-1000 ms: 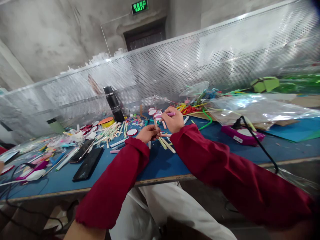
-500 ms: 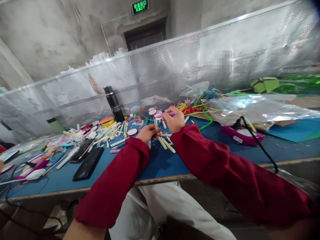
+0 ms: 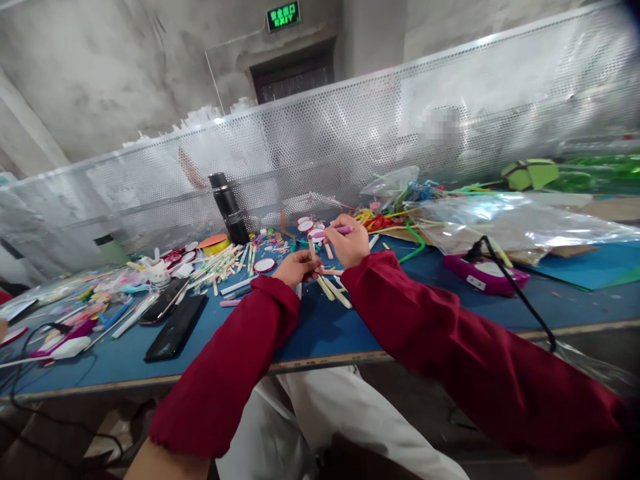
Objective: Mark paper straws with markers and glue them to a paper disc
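1. Pink marker-like stick [image 3: 343, 229] sits pinched in the right hand [image 3: 350, 243], fingers curled shut around it.
2. Left hand [image 3: 296, 267] pinches a pale wooden craft stick [image 3: 312, 248], held upright just left of the pink one.
3. More pale sticks [image 3: 334, 291] lie on the blue tabletop [image 3: 320, 327] beneath both hands.
4. A black cylindrical flask [image 3: 228, 208] stands well left of the pink stick.

Your blue table [image 3: 330, 327] carries sticks [image 3: 225, 261], two phones [image 3: 175, 327], a flask [image 3: 229, 208] and bags [image 3: 500, 223].
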Action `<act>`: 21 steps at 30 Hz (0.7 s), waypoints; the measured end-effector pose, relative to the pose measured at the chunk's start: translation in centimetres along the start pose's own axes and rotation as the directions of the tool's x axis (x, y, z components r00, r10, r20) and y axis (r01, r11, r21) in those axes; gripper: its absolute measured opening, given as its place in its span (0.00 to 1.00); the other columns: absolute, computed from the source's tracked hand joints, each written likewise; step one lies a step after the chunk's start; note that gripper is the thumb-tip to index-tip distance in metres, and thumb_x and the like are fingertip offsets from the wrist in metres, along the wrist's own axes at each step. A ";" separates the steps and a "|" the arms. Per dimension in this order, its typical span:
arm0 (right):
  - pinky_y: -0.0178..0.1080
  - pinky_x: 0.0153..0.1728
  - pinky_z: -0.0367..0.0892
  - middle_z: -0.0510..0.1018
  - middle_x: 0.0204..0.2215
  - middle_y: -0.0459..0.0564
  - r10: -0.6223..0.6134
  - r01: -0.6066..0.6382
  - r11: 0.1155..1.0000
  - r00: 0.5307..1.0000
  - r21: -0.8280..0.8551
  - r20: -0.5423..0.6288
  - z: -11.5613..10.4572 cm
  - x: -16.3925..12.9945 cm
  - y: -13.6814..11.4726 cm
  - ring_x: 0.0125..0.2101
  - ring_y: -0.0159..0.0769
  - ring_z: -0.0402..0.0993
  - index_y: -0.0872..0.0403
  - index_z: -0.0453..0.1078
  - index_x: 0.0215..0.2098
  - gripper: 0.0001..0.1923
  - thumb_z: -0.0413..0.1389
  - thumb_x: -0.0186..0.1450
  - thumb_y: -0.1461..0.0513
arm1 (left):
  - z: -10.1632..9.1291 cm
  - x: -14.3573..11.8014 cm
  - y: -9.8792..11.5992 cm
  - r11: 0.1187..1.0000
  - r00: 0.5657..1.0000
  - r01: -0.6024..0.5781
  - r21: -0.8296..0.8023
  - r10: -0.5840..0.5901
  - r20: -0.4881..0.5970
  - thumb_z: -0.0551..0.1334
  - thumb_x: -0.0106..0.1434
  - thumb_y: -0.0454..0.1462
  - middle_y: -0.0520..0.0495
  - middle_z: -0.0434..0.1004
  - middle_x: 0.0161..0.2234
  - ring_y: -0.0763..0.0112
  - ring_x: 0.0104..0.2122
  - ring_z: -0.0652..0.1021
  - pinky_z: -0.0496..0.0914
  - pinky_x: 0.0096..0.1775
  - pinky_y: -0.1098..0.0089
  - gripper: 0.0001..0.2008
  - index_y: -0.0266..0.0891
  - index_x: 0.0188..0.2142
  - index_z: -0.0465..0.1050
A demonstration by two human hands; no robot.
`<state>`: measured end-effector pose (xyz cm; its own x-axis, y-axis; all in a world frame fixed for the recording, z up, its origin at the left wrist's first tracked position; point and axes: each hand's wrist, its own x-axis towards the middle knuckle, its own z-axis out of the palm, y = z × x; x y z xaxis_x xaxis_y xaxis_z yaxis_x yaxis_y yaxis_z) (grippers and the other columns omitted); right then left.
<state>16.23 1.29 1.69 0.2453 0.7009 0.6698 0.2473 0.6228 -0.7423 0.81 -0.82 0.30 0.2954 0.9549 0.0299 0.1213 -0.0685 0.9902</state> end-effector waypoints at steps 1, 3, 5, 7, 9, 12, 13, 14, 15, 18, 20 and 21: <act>0.38 0.27 0.61 0.70 0.16 0.41 0.003 -0.003 1.000 1.000 0.004 -0.004 0.0 0.0 0.1 0.21 0.33 0.64 0.49 0.62 0.21 0.06 0.54 0.54 0.62 | 0.0 0.0 0.0 1.000 1.000 -0.001 0.006 0.001 0.000 0.70 0.57 0.35 0.51 0.76 0.25 0.81 0.20 0.72 0.62 0.22 0.78 0.09 0.36 0.30 0.70; 0.38 0.28 0.62 0.70 0.16 0.41 0.000 0.000 1.000 1.000 0.015 -0.010 0.1 0.0 0.2 0.21 0.34 0.66 0.49 0.62 0.21 0.06 0.54 0.54 0.62 | -0.1 0.0 0.0 1.000 1.000 -0.005 0.015 0.005 -0.004 0.69 0.57 0.35 0.51 0.76 0.25 0.81 0.20 0.72 0.61 0.21 0.78 0.09 0.36 0.30 0.70; 0.38 0.28 0.63 0.71 0.17 0.41 0.001 -0.001 1.000 1.000 0.029 -0.001 0.2 0.0 0.3 0.22 0.34 0.67 0.49 0.62 0.21 0.06 0.54 0.54 0.62 | -0.1 0.0 0.0 1.000 1.000 -0.005 0.024 0.005 -0.007 0.70 0.56 0.36 0.51 0.76 0.25 0.80 0.20 0.73 0.61 0.21 0.78 0.09 0.36 0.31 0.70; 0.38 0.27 0.62 0.71 0.17 0.41 0.006 -0.006 1.000 1.000 0.030 0.007 0.3 0.0 0.4 0.22 0.34 0.67 0.48 0.62 0.21 0.06 0.54 0.54 0.61 | 0.0 -0.1 0.1 0.999 1.000 -0.004 0.035 0.004 -0.009 0.69 0.56 0.36 0.51 0.76 0.25 0.80 0.20 0.73 0.61 0.21 0.78 0.09 0.36 0.31 0.71; 0.38 0.26 0.62 0.71 0.16 0.40 0.009 -0.010 1.000 1.000 0.025 0.009 0.3 0.0 0.4 0.21 0.34 0.67 0.48 0.62 0.21 0.05 0.54 0.54 0.61 | 0.0 -0.1 0.1 0.999 1.000 -0.002 0.042 0.003 -0.009 0.68 0.57 0.35 0.51 0.76 0.25 0.80 0.20 0.73 0.61 0.21 0.78 0.07 0.36 0.31 0.70; 0.38 0.27 0.63 0.71 0.17 0.40 0.015 -0.015 1.000 1.000 0.026 0.002 0.2 0.0 0.4 0.21 0.34 0.67 0.48 0.63 0.22 0.04 0.54 0.54 0.61 | 0.0 -0.1 0.1 0.999 1.000 -0.008 0.048 0.008 -0.006 0.68 0.57 0.35 0.51 0.76 0.25 0.80 0.20 0.73 0.60 0.21 0.78 0.07 0.36 0.31 0.70; 0.38 0.27 0.63 0.71 0.17 0.40 0.017 -0.017 1.000 1.000 0.026 -0.002 0.2 0.0 0.3 0.21 0.34 0.66 0.48 0.63 0.22 0.04 0.54 0.54 0.61 | -0.1 -0.1 0.2 0.999 1.000 -0.010 0.052 0.011 -0.005 0.68 0.57 0.35 0.51 0.76 0.25 0.80 0.20 0.73 0.60 0.21 0.78 0.07 0.36 0.31 0.70; 0.38 0.27 0.63 0.72 0.17 0.41 0.018 -0.018 1.000 1.000 0.024 -0.006 0.2 0.0 0.2 0.21 0.33 0.66 0.48 0.62 0.22 0.04 0.54 0.54 0.61 | -0.1 -0.1 0.2 0.998 1.000 -0.012 0.056 0.012 -0.004 0.68 0.57 0.35 0.51 0.76 0.25 0.80 0.20 0.73 0.60 0.21 0.78 0.07 0.36 0.31 0.70; 0.38 0.27 0.62 0.72 0.17 0.41 0.015 -0.015 1.000 1.000 0.023 -0.005 0.2 0.0 0.2 0.22 0.33 0.66 0.48 0.62 0.22 0.05 0.54 0.54 0.61 | -0.1 0.0 0.2 0.998 1.000 -0.014 0.060 0.014 -0.003 0.68 0.57 0.35 0.51 0.76 0.25 0.80 0.20 0.73 0.60 0.21 0.78 0.07 0.36 0.31 0.70; 0.37 0.26 0.61 0.72 0.18 0.41 -0.009 0.008 1.000 1.000 0.016 0.013 0.2 -0.1 0.2 0.22 0.33 0.66 0.49 0.62 0.20 0.07 0.54 0.54 0.62 | -0.2 0.0 0.1 0.998 1.000 -0.011 0.066 0.011 0.001 0.68 0.57 0.34 0.51 0.76 0.25 0.80 0.19 0.73 0.59 0.20 0.78 0.07 0.36 0.31 0.70; 0.37 0.25 0.60 0.72 0.17 0.41 -0.017 0.017 1.000 1.000 0.011 0.022 0.2 -0.1 0.3 0.22 0.33 0.66 0.49 0.62 0.20 0.07 0.54 0.54 0.62 | -0.2 0.1 0.1 0.998 1.000 -0.012 0.068 0.012 0.003 0.67 0.58 0.34 0.50 0.76 0.25 0.80 0.19 0.73 0.59 0.20 0.78 0.06 0.36 0.31 0.70; 0.37 0.25 0.60 0.72 0.17 0.41 -0.014 0.014 1.000 1.000 0.007 0.019 0.2 0.0 0.4 0.22 0.33 0.66 0.49 0.63 0.20 0.06 0.54 0.54 0.61 | -0.2 0.1 0.1 0.998 1.000 -0.014 0.068 0.014 0.001 0.67 0.58 0.34 0.50 0.76 0.25 0.80 0.19 0.73 0.59 0.20 0.78 0.06 0.36 0.31 0.70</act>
<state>16.13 1.62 1.34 0.2239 0.6983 0.6799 0.2445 0.6351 -0.7327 0.61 -0.67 0.40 0.2985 0.9534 0.0440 0.1812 -0.1018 0.9782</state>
